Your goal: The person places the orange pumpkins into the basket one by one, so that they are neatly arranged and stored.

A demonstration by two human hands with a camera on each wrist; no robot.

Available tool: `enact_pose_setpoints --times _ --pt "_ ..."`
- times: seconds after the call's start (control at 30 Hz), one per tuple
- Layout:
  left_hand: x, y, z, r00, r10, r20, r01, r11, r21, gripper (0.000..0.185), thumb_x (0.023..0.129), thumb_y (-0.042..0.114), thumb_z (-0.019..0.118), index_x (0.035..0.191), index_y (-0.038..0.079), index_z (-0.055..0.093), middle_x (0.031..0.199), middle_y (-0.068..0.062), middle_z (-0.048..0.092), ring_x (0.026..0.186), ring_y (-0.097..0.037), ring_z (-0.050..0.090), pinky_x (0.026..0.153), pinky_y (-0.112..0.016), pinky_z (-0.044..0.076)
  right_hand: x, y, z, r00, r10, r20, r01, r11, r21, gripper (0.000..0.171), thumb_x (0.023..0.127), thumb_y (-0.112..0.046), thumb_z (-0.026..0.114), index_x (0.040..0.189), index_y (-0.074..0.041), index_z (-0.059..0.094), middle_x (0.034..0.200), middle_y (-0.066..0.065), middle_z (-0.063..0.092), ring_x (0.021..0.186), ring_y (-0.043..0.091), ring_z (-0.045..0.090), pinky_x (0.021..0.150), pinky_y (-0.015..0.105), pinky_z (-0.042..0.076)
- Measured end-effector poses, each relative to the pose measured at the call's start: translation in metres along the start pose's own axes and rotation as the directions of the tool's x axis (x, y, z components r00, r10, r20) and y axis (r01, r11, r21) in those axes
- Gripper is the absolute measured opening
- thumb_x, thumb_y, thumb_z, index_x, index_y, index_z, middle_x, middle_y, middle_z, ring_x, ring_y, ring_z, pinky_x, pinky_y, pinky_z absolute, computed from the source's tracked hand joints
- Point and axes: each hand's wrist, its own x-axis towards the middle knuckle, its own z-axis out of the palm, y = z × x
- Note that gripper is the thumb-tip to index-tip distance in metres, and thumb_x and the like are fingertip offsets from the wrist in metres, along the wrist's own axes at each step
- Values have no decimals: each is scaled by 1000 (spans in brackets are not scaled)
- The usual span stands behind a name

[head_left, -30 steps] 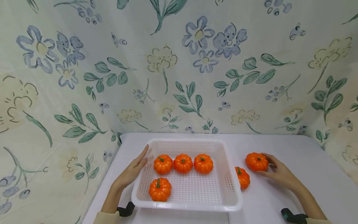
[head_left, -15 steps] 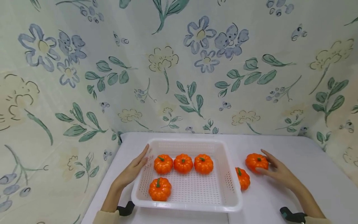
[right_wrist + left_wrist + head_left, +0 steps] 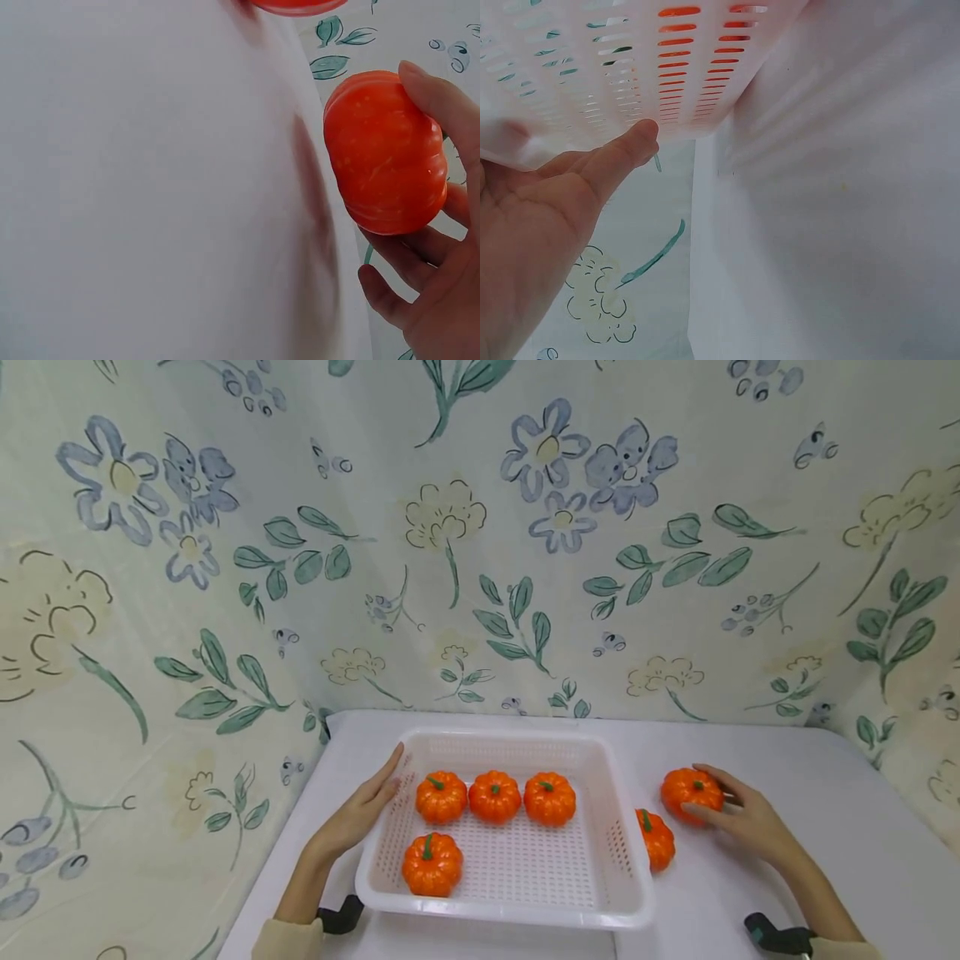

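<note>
In the head view my left hand [image 3: 356,818] lies along the left side of a white plastic basket [image 3: 510,920], its fingers straight against the slotted wall. My right hand [image 3: 752,820] has thumb and fingers round the right side of an orange toy pumpkin [image 3: 686,793] with a green stem. The right wrist view shows that pumpkin [image 3: 386,154] between thumb and fingers; whether it touches the table is unclear. A second pumpkin [image 3: 657,842] sits just outside the basket's right wall, partly hidden by it.
Inside the basket, three pumpkins form a back row, the middle one [image 3: 495,797] included, and another pumpkin [image 3: 432,865] sits front left. A white cloth covers the table [image 3: 817,777]. A floral curtain [image 3: 465,552] hangs behind and at the sides.
My right fingers and thumb draw closer round the pumpkin, which barely shifts. The left hand and basket stay put; the head view shifts slightly.
</note>
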Motion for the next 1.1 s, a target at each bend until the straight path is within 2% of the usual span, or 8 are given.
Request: enact_pose_setpoints --times 0.4,0.5,0.6,0.67,0.77,0.87,0.97,1.1 --pt "-1 0 1 1000 -8 3 8 1000 -3 61 114 33 35 168 28 8 176 -7 7 158 -42 23 105 -42 55 5 -47 -14 970 -164 -178 180 981 74 76 96 -33 75 158 -8 40 156 31 42 128 53 46 93 72 53" --pt "-1 0 0 1000 0 4 0 1000 4 61 114 33 35 168 27 8 176 -8 7 158 -42 22 109 -45 52 7 -65 -17 964 -191 -185 208 975 78 76 95 -33 75 159 -11 40 157 28 44 128 49 47 90 46 62" --pt "0 0 1 1000 4 6 -4 1000 9 60 114 32 34 168 28 8 176 -8 7 158 -42 21 111 -47 49 9 -82 -19 958 -228 -176 248 964 100 75 95 -30 76 159 -14 41 158 25 45 128 46 50 84 16 54" --pt "0 0 1 1000 3 2 -3 1000 7 60 114 32 34 168 28 8 176 -8 7 158 -41 22 110 -47 50 10 -92 -19 953 -255 -164 275 955 115 74 95 -28 77 159 -15 42 158 24 45 127 46 50 79 8 47" --pt "0 -1 1 1000 2 -2 -2 1000 6 60 114 32 35 168 27 8 176 -8 7 158 -41 21 109 -45 51 9 -106 -18 948 -287 -140 305 943 132 74 94 -25 77 159 -16 42 159 23 44 126 45 52 81 15 54" --pt "0 -1 1 1000 -4 -10 4 1000 9 60 114 32 35 168 28 9 176 -6 8 158 -39 21 108 -43 52 9 -120 -15 942 -315 -111 329 934 142 75 94 -24 77 160 -18 41 161 20 43 126 44 53 86 38 63" --pt "0 -1 1 1000 -16 -15 16 1000 6 60 114 31 36 168 30 9 176 -3 9 158 -38 24 106 -40 54 9 -134 -13 936 -345 -69 351 922 163 76 94 -25 77 160 -19 41 162 18 42 128 42 53 91 60 60" --pt "0 0 1 1000 -25 -15 24 1000 -8 60 114 31 36 168 32 9 176 -3 9 156 -40 28 100 -38 59 9 -153 -8 924 -381 17 371 908 193 76 93 -26 78 160 -19 42 161 18 44 128 42 53 92 65 57"
